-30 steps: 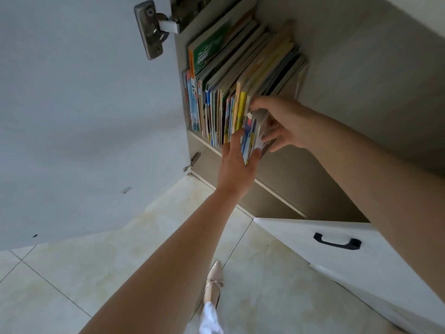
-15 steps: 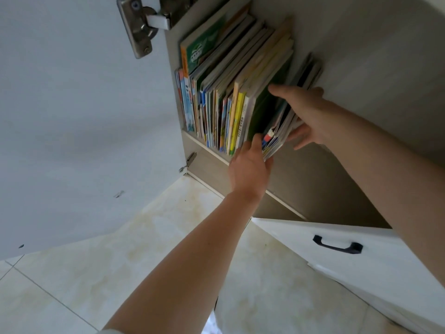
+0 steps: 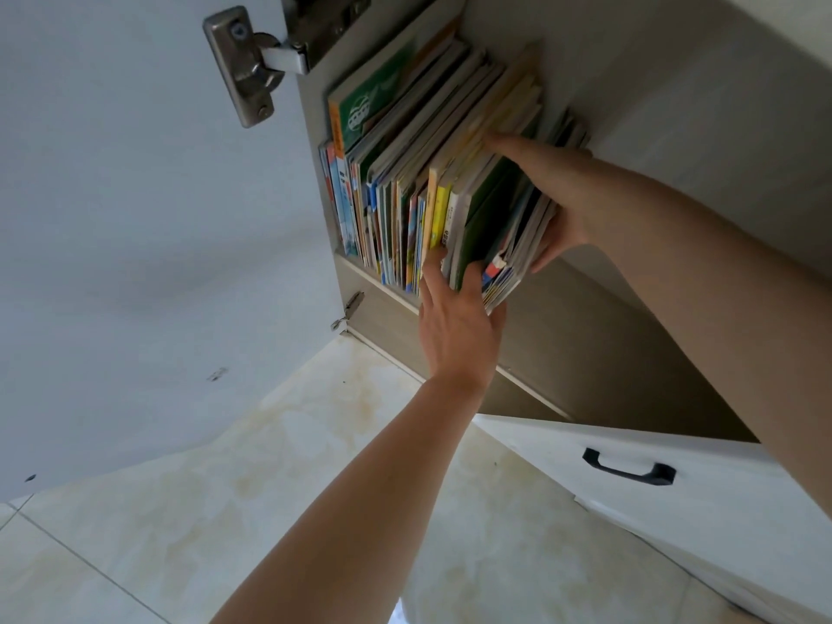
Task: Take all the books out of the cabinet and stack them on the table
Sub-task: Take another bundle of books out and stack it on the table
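The left hand [image 3: 457, 322] reaches up to the bottom edges of the books, its fingers straight and slipped between the spines, touching them rather than curling round any. To its right, the right hand [image 3: 556, 191] grips a small bundle of books [image 3: 504, 245], thumb laid across the near face and fingers wrapped behind the far side; the bundle leans away from the others at the right end of the row. Going left to right: the open cabinet door [image 3: 135, 218] with its metal hinge [image 3: 245, 65], then the row of upright books [image 3: 405, 173] standing on the shelf [image 3: 387, 304] inside the cabinet, then the gripped bundle. Lower right is a white drawer front with a black handle [image 3: 628, 468], and pale tiled floor [image 3: 225, 511] lies below.
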{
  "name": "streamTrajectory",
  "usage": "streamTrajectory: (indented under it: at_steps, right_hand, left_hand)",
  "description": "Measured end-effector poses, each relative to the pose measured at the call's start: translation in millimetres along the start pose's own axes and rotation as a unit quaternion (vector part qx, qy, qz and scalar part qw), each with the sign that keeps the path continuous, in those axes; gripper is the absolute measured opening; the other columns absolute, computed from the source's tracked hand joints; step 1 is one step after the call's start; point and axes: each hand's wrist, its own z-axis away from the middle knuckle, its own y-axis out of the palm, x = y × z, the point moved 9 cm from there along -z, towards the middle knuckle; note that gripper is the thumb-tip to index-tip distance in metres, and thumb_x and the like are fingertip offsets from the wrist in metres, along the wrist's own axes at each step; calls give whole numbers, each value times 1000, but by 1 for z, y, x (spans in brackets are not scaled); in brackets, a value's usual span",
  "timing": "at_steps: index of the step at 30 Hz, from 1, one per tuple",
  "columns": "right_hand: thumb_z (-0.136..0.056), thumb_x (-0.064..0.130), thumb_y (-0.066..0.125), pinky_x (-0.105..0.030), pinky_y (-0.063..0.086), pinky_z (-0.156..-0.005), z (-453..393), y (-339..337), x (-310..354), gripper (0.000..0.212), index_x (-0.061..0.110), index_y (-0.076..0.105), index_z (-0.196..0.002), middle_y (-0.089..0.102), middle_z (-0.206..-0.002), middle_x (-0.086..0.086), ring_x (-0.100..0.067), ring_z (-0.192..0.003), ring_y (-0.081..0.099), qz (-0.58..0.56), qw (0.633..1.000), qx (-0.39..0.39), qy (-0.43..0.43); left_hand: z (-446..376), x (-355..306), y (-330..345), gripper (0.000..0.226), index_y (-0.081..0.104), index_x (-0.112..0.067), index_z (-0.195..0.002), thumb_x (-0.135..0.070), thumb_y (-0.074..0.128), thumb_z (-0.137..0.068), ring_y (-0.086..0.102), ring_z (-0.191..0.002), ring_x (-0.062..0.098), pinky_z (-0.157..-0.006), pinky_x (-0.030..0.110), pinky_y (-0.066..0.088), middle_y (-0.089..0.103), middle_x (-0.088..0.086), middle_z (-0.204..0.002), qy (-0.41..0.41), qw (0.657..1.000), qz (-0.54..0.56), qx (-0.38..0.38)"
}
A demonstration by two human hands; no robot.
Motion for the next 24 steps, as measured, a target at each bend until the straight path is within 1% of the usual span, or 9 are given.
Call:
streamTrajectory:
  at_steps: [3,6,7,10,13,17,20,22,24]
  right_hand:
    - [-32,72,81,-80,41,-71,-1,0,0,132,27,25,-143,54,-126,-19,-51,-99,58,-6,1000,-2,1]
    - [-33,70,82,-77,44,-74,1,0,-3,131,25,27,-142,57,-121,-18,-46,-94,61,26,1000,-9,3]
    - [-36,68,82,-74,46,-75,1,1,-4,124,24,30,-140,59,-118,-17,-45,-93,62,35,999,-3,4]
    - [-63,46,76,-68,50,-78,4,1,0,75,17,46,-126,62,-110,-17,-44,-92,63,37,999,11,1]
    - [-78,25,61,-60,54,-66,4,-3,1,41,12,43,-112,54,-96,-17,-43,-80,59,8,1000,22,-1]
    - [-83,13,50,-65,46,-77,4,-1,2,23,15,40,-104,50,-93,-15,-42,-80,56,-13,999,49,-1]
    - [-78,14,46,-65,48,-81,2,2,-1,29,6,50,-106,58,-110,-20,-46,-99,59,-16,998,64,17]
    - [-75,18,48,-66,49,-81,0,2,-1,40,5,52,-113,59,-113,-21,-48,-102,59,-13,998,60,19]
    - [-76,22,50,-73,42,-88,-3,-1,-3,50,5,49,-122,59,-116,-22,-50,-106,58,-29,998,58,24]
  left_hand:
    - [3,-2,6,52,58,-17,-125,-26,79,-78,40,-135,41,-91,46,54,32,18,-150,-15,1000,15,15]
    - [9,-7,13,55,53,-19,-130,-24,76,-80,34,-140,39,-93,44,52,22,14,-157,-32,998,33,37]
    - [10,-8,13,57,51,-20,-132,-23,76,-81,32,-141,38,-94,43,51,21,13,-157,-35,998,37,39]
    - [10,-6,12,64,43,-17,-137,-21,74,-81,34,-139,33,-96,41,50,26,11,-155,-29,998,51,32]
    - [10,2,11,75,28,-20,-136,-15,75,-78,46,-129,28,-96,44,53,39,9,-144,-40,994,101,24]
    - [7,11,20,79,18,-32,-132,-14,73,-79,56,-119,29,-87,47,57,48,8,-139,-79,982,154,72]
    - [-6,10,21,83,20,-25,-143,-16,73,-79,58,-120,28,-87,44,57,52,5,-139,-67,980,167,80]
    - [-12,7,21,85,22,-25,-145,-17,75,-78,59,-119,26,-86,43,58,55,4,-137,-46,983,157,77]
    - [-12,5,24,89,20,-29,-144,-17,75,-77,59,-118,27,-86,47,57,56,4,-136,-31,985,146,84]
